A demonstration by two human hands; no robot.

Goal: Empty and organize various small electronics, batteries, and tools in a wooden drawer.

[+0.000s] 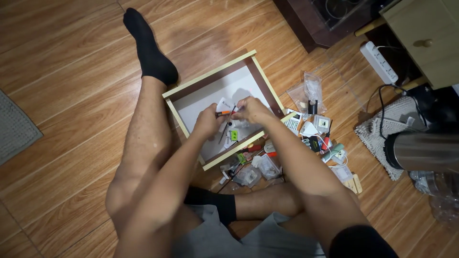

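Drawer [191,102] on wooden floor [62,71] | left hand [209,120] clenched on orange-handled tool [222,113] over drawer | right hand [251,109] pinching tool's other end | small packets [311,95] scattered just beside drawer

Shallow drawer [265,81]: pale cream rim, dark brown inner edge, white base; lies flat on wood floor, turned diagonally, between person's legs. Small orange-handled tool [223,112]: thin, held level above drawer base, pinched between both hands. Dark slim rod [224,134] slants down beneath it; whether joined to tool cannot tell. A few small packets lie inside drawer near front rim.
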